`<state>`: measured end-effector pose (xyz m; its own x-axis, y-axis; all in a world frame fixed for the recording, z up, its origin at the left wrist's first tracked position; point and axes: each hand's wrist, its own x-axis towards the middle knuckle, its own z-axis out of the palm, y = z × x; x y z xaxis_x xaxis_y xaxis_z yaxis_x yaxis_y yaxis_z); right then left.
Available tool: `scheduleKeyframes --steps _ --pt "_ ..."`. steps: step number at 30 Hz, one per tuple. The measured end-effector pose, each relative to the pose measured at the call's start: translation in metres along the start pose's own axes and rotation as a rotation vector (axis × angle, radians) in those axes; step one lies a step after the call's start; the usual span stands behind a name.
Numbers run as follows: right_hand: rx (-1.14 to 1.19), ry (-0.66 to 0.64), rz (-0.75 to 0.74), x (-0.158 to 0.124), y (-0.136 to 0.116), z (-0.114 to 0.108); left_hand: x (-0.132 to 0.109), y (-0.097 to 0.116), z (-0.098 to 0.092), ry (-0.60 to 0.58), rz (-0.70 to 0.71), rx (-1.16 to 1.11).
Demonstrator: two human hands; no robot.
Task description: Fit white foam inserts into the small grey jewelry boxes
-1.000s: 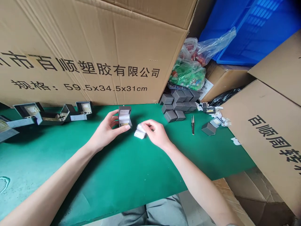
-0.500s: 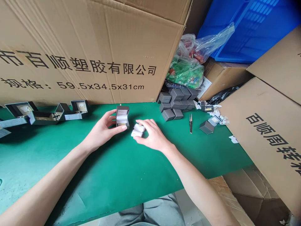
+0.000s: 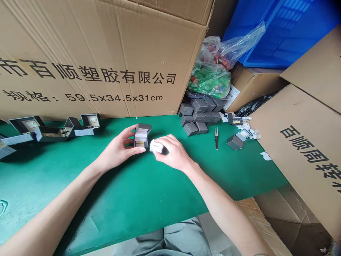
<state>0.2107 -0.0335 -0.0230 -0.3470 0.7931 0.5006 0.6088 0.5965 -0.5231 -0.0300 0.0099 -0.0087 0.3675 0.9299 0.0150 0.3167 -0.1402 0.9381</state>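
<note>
A small grey jewellery box (image 3: 141, 135) stands with its lid up on the green table, its pale lining facing me. My left hand (image 3: 119, 147) is closed around its left side, thumb along the front edge. Just right of the box, my right hand (image 3: 174, 151) pinches a white cushion-like insert (image 3: 156, 146) between thumb and fingers. The insert is close to the box's right side; whether they touch I cannot tell. Some of the insert is covered by my fingers.
Closed grey boxes (image 3: 198, 115) are stacked behind on the right, near tweezers (image 3: 216, 138) and another grey box (image 3: 234, 142) with white scraps. Opened display boxes (image 3: 53, 131) line the left. A large carton (image 3: 106, 42) walls the back; another carton (image 3: 306, 142) borders the right.
The white insert has been squeezed from a spread, two-part shape into a compact one. The grey box has shifted slightly right and toward me, its lid tilting differently.
</note>
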Motion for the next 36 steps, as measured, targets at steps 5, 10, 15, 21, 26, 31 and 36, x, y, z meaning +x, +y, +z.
scheduleKeyframes --steps 5,10,15,21,26,31,36 --pt "0.014 0.131 -0.084 0.001 -0.008 0.006 -0.006 0.001 0.008 -0.068 0.075 0.031" --pt "0.014 0.062 -0.052 0.0 -0.014 0.013 -0.012 0.008 0.015 -0.106 0.078 0.077" --pt "-0.039 0.045 -0.019 -0.002 -0.014 0.013 -0.013 0.009 0.016 -0.152 0.069 0.024" --pt "-0.06 0.08 0.008 -0.002 -0.017 0.014 -0.012 0.008 0.017 -0.132 0.063 0.061" --pt "-0.038 0.049 -0.044 -0.002 -0.019 0.011 -0.012 0.01 0.018 -0.098 0.022 0.032" --pt "-0.018 -0.001 -0.042 -0.002 -0.02 0.009 -0.013 0.011 0.019 -0.076 0.013 0.037" --pt "-0.038 -0.011 -0.057 -0.003 -0.02 0.011 -0.012 0.007 0.018 -0.07 0.004 0.03"
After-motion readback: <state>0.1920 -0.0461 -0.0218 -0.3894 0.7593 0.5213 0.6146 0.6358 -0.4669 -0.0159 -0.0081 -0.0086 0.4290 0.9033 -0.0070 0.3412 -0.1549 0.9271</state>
